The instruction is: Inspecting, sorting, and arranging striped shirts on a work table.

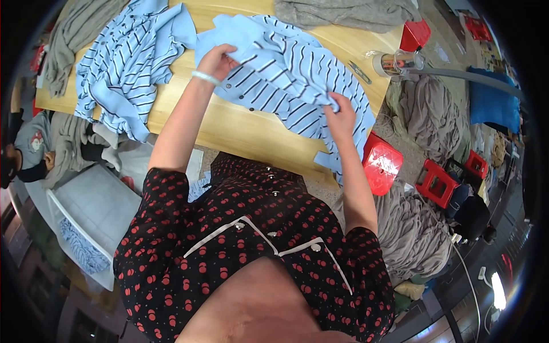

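Observation:
A light blue shirt with dark and white stripes [303, 68] lies spread over the wooden table [240, 128], its right end hanging over the edge. Dark buttons show along its near side. My left hand [219, 62], with a pale bangle on the wrist, pinches the plain blue part of the shirt. Farther right, my right hand [341, 114] is closed on a gathered fold of the striped cloth. Between the two hands the cloth is lifted into a slanting ridge. A second striped blue garment [128, 68] lies crumpled to the left, apart from my hands.
Small scissors-like snips [360, 72] and a clear container [394, 63] lie near the table's right edge. Grey cloth [343, 12] covers the far edge. Red stools [382, 163] and grey fabric heaps [409, 228] stand right; a white bin [86, 228] and another person [34, 143] are left.

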`<state>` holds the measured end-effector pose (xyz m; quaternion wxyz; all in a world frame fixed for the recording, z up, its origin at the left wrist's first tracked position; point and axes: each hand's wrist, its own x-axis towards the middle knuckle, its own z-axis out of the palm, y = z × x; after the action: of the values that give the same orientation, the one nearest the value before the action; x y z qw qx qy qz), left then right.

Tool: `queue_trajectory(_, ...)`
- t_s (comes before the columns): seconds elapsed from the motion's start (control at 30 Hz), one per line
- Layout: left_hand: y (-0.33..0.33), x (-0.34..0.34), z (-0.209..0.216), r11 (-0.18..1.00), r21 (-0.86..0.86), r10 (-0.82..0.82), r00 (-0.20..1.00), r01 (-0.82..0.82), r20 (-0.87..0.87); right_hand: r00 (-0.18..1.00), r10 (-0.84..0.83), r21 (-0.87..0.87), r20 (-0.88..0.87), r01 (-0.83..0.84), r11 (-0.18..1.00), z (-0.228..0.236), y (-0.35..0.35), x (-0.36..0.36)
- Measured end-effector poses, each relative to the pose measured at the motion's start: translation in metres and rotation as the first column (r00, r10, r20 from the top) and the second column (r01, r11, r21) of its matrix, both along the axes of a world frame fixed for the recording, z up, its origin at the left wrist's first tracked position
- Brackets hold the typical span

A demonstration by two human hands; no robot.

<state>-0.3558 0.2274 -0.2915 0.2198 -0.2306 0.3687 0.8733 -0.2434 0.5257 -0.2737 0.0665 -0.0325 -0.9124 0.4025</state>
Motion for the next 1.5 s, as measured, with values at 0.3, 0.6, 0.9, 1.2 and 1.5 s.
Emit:
queue_trajectory(0.3, -0.090, 0.135, -0.061, 0.595, -0.783, -0.109, 0.983, 0.184, 0.148, 0.644, 0.538, 0.091, 0.544, -0.683, 0.725, -0.010, 0.001, 0.084)
queue_trajectory(0.6, -0.050, 0.091, -0.036, 0.072, -0.949, -0.496, 0.814, -0.307, -0.302, 0.746, 0.656, 0.149, 0.116, -0.666, 0.731, -0.026, -0.096, -0.020)
queue_trajectory(0.9, -0.031, 0.073, -0.065, -0.238, -0.969, -0.732, 0.667, -0.060, 0.139, 0.678, 0.694, 0.226, 0.240, -0.735, 0.640, -0.073, -0.168, -0.036)
queue_trajectory(1.2, -0.034, 0.090, -0.025, -0.141, -0.813, -0.866, 0.468, -0.565, -0.175, 0.601, 0.768, 0.151, 0.221, -0.799, 0.581, -0.029, -0.162, -0.002)
queue_trajectory(1.5, -0.024, 0.182, -0.050, -0.042, -0.896, -0.845, 0.494, -0.442, -0.204, 0.658, 0.693, 0.092, 0.296, -0.741, 0.665, -0.062, -0.125, 0.055)
